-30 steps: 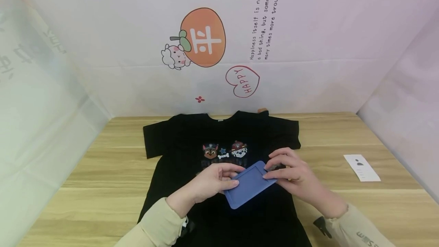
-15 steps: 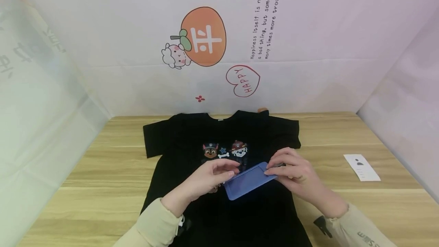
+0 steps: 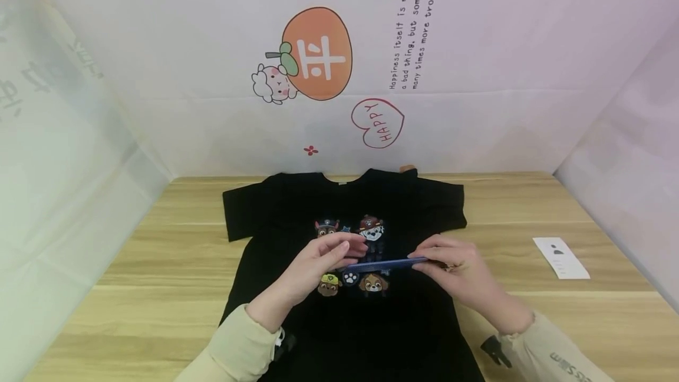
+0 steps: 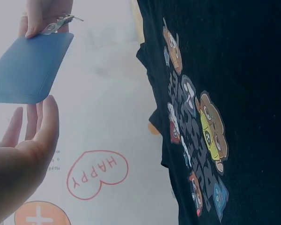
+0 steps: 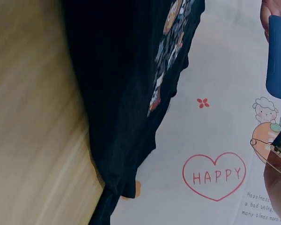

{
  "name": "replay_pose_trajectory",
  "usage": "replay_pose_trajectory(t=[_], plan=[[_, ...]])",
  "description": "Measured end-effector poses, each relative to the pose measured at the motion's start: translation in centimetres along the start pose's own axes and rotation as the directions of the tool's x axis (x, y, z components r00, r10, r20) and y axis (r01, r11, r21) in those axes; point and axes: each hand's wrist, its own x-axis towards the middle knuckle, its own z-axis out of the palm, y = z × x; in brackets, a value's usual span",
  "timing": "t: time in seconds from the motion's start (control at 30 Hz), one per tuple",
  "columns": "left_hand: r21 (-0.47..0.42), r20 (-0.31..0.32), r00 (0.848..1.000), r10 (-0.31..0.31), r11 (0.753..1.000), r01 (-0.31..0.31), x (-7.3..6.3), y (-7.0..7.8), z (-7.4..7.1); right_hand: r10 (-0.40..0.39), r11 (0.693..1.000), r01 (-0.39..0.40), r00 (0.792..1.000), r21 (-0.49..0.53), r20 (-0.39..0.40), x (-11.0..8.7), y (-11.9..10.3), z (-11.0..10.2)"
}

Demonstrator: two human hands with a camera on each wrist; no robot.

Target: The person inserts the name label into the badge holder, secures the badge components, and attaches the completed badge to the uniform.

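A blue card holder (image 3: 384, 264) is held nearly edge-on above a black T-shirt (image 3: 361, 335). Its right end is pinched between thumb and fingers of my right hand (image 3: 453, 264). By that end, a metal clip with a safety pin (image 5: 278, 145) shows in the right wrist view. My left hand (image 3: 307, 267) is at the holder's other end, fingers loosely bent and parted. In the left wrist view, its fingertips are right at the edge of the holder (image 4: 30, 70); whether they touch cannot be told.
To the right, a white card (image 3: 561, 258) printed with a small figure lies on the wooden table (image 3: 132, 287). The T-shirt lies spread with cartoon dogs on its front. A printed white sheet (image 3: 212, 75) hangs behind the table, and pale sheets stand on both sides.
The blue card holder has tilted from showing its flat face to edge-on. My left hand has let go of it, its fingers loosening, while my right hand has kept its pinch.
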Motion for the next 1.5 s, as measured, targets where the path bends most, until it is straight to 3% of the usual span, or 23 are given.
replay_pose_trajectory(t=[0.17,0.3,0.43,0.8,0.93,1.2,1.33,1.5], plan=[[0.029,-0.004,1.0,-0.028,0.999,0.028,-0.1,0.1,0.1,0.136,0.991,-0.136,0.991,0.017,-0.005,-0.1,-0.5,0.4],[0.045,0.008,0.999,-0.042,0.998,0.042,-0.2,0.1,0.2,0.28,0.96,-0.28,0.96,-0.008,0.012,-0.1,-0.8,0.6],[0.052,0.012,0.999,-0.045,0.998,0.044,-0.3,0.0,0.3,0.363,0.931,-0.364,0.931,0.03,0.041,-0.2,-1.0,0.8],[0.016,0.028,0.997,-0.068,0.998,0.068,-0.3,-0.5,0.2,0.482,0.861,-0.493,0.87,0.126,0.108,-0.2,-1.4,1.5],[0.008,0.034,0.995,-0.092,0.996,0.091,-0.2,-0.7,0.3,0.5,0.847,-0.512,0.858,0.14,0.117,-0.1,-1.3,1.6],[0.093,-0.017,0.994,-0.112,0.989,0.113,0.2,-0.8,0.5,0.528,0.829,-0.546,0.836,0.124,0.151,0.1,-1.3,1.6],[0.079,-0.042,0.993,-0.107,0.991,0.11,0.3,-0.8,0.6,0.555,0.809,-0.576,0.815,0.117,0.168,0.2,-1.2,1.6],[0.06,-0.09,0.991,-0.096,0.993,0.102,0.3,-1.0,0.6,0.579,0.787,-0.593,0.805,0.169,0.129,0.3,-0.8,1.3]])
